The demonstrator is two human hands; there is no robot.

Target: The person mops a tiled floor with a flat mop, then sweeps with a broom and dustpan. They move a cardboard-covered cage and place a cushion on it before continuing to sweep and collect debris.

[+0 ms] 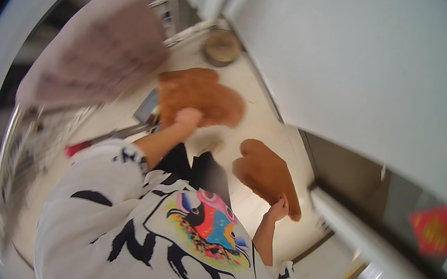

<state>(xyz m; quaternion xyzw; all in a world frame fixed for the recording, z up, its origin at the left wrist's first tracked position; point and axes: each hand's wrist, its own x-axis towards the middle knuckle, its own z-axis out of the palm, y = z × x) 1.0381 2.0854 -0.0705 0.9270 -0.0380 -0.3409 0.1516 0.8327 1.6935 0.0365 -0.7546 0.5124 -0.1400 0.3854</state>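
Observation:
My left hand point(188, 118) grips the edge of a brown, mitten-shaped fuzzy piece point(208, 94) at the upper middle of the head view. A second brown piece of similar shape point(264, 166) hangs from my right hand point(279, 209), pinched near its lower edge. The two pieces are apart, over the pale floor. Both look soft and slightly blurred; whether they are mitts or some other plush item, I cannot tell. My fingers are partly hidden on the left one.
A pink towel-like cloth point(104, 41) drapes over a metal rack point(10, 144) at the left. A round brownish object point(222, 47) stands on the floor beside a large white panel point(358, 64). A grey-blue object point(147, 105) and a red-ended bar point(76, 148) lie near my left arm.

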